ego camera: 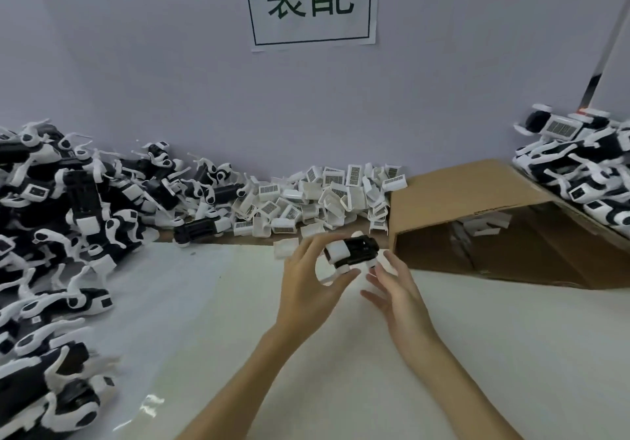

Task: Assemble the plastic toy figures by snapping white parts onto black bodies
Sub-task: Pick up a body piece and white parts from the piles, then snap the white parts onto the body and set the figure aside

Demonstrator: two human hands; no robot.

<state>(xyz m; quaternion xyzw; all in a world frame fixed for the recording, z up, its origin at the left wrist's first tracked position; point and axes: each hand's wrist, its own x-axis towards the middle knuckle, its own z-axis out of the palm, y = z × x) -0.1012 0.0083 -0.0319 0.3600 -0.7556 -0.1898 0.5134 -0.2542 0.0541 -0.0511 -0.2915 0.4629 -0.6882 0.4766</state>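
Note:
My left hand (308, 281) grips a black toy body (361, 249) with white parts on it, thumb below and fingers curled over the top, held above the middle of the table. My right hand (399, 291) is just right of the figure with its fingers spread and relaxed; the fingertips reach a white leg at the figure's lower right, and I cannot tell whether they touch it. A heap of loose white parts (317, 197) with barcode-like stickers lies along the back wall. One bare black body (201, 228) lies at the heap's left edge.
A large pile of black-and-white figures (51, 235) covers the left side. A tipped cardboard box (494, 221) lies at the right, with more figures (586, 173) heaped on top of it. A white sheet (204, 320) covers the table. A paper sign (312, 3) hangs on the wall.

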